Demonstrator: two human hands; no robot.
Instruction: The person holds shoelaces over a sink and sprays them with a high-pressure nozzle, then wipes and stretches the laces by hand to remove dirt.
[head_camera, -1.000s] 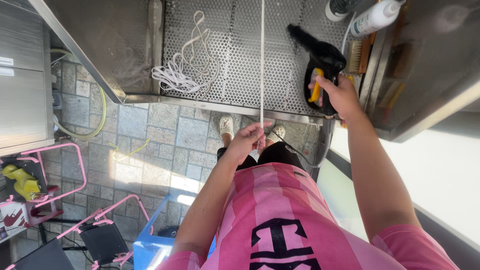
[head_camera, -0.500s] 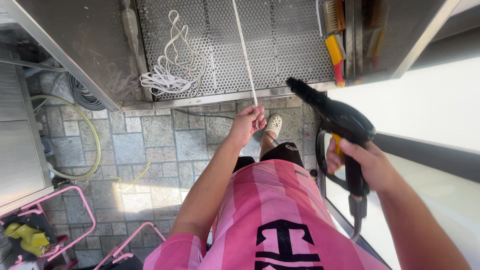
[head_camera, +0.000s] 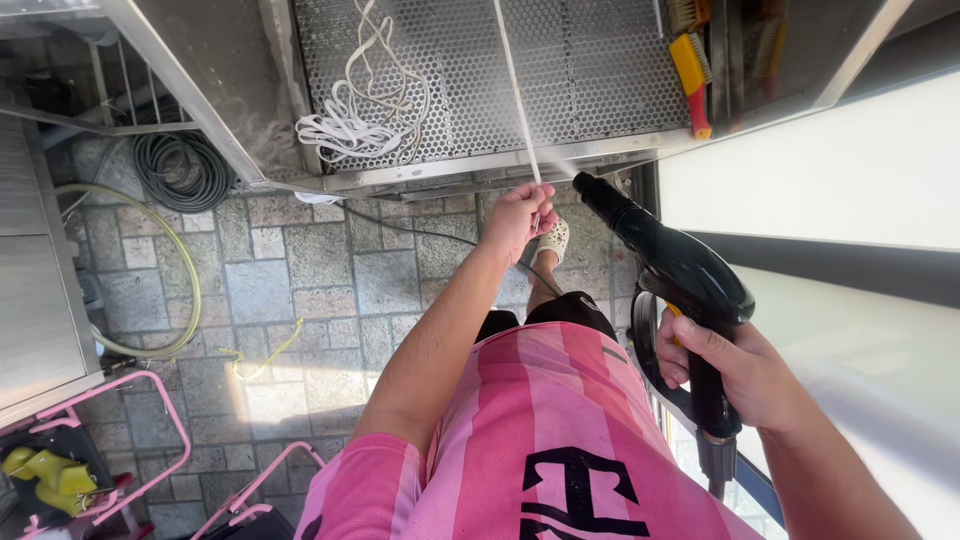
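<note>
Stone paving (head_camera: 300, 270) runs below a perforated steel tabletop (head_camera: 600, 70) carrying a coiled white cord (head_camera: 350, 125). My left hand (head_camera: 520, 215) has its fingers pinched on a thin white rod (head_camera: 515, 90). My right hand (head_camera: 735, 370) grips a black spray gun (head_camera: 670, 265), fingers wrapped around its handle.

right hand (head_camera: 745, 375) — spray gun (head_camera: 675, 275) lifted off shelf | now beside hip

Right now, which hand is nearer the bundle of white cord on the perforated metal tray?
Left. The left hand is just below-right of the cord bundle; the right hand is much farther away.
</note>
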